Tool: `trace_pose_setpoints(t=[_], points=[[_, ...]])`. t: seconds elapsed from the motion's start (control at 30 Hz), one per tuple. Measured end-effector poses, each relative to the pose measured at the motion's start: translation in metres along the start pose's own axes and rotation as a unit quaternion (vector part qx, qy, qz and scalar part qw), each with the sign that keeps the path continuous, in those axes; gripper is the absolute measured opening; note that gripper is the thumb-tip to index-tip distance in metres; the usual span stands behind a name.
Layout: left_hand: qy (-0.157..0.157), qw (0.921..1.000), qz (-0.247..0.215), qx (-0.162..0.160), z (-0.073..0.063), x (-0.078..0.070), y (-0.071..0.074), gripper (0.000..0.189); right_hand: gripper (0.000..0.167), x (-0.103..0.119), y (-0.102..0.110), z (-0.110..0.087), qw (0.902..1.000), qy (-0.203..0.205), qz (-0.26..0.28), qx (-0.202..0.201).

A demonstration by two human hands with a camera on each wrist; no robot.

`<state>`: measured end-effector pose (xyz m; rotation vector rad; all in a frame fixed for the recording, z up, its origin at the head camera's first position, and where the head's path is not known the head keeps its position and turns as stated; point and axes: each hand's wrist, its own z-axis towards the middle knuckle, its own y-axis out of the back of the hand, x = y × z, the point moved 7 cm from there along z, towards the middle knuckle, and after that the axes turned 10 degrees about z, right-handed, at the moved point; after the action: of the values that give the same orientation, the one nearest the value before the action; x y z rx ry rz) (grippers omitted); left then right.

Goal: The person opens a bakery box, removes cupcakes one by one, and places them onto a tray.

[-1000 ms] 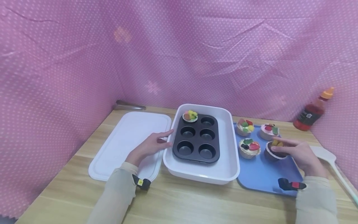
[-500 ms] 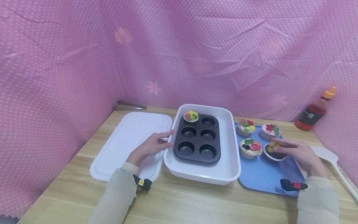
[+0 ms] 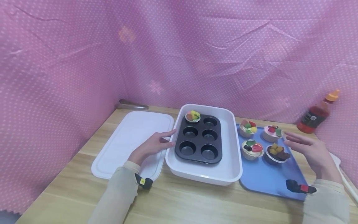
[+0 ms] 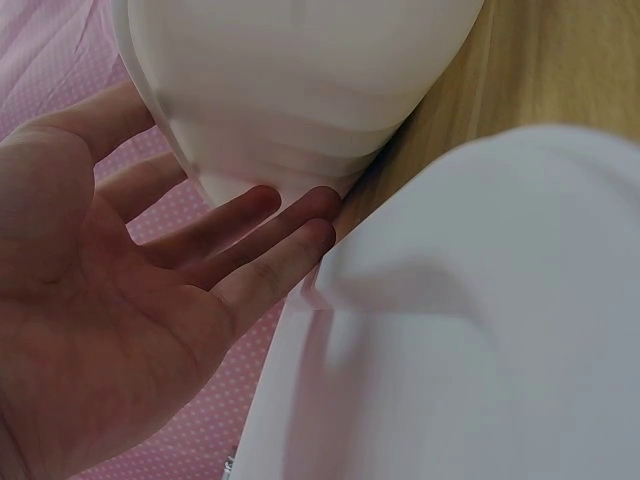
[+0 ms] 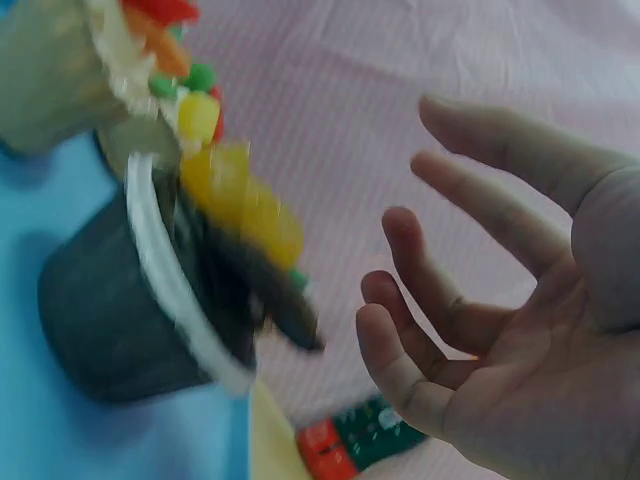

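My right hand (image 3: 313, 152) is held, fingers spread and holding nothing, just right of a dark chocolate cupcake (image 3: 277, 154). That cupcake, topped with yellow and brown pieces, stands on a blue tray (image 3: 274, 182) beside three fruit-topped cupcakes (image 3: 252, 150). In the right wrist view a gap shows between the fingers and the dark cupcake (image 5: 125, 290). My left hand (image 3: 152, 146) has its fingertips at the left rim of a white rectangular basin (image 3: 201, 179). Inside the basin lies a black muffin tin (image 3: 199, 139), with one small fruit-topped cupcake (image 3: 193, 116) in its far left cup.
A white cutting board (image 3: 131, 133) lies under and beyond the left forearm. Metal tongs (image 3: 133, 105) rest at the back left. A red sauce bottle (image 3: 313, 118) stands at the back right, and a white-handled spatula (image 3: 346, 182) lies right of the right wrist.
My right hand has let go of the chocolate cupcake, which now sits level on the blue tray, and has drawn back to the right. My left hand stays at the basin rim.
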<state>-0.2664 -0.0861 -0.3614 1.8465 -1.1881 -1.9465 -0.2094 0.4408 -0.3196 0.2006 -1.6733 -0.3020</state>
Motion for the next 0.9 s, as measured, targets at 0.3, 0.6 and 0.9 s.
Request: trace_pose_setpoints(t=[0.3,0.6,0.9], points=[[0.006,1.0,-0.006,-0.003,-0.002,0.003,0.004,0.064,0.068,0.04,-0.032,0.001,0.9997,-0.001,-0.015,-0.017],[0.001,0.9998,-0.018,-0.004,-0.001,0.006,0.003,0.063,0.063,0.106,-0.091,0.014,0.9985,0.044,-0.029,0.015],[-0.025,0.9992,-0.03,0.007,0.001,0.0,-0.001,0.063,0.058,0.158,-0.161,0.048,0.9951,0.087,0.047,0.002]])
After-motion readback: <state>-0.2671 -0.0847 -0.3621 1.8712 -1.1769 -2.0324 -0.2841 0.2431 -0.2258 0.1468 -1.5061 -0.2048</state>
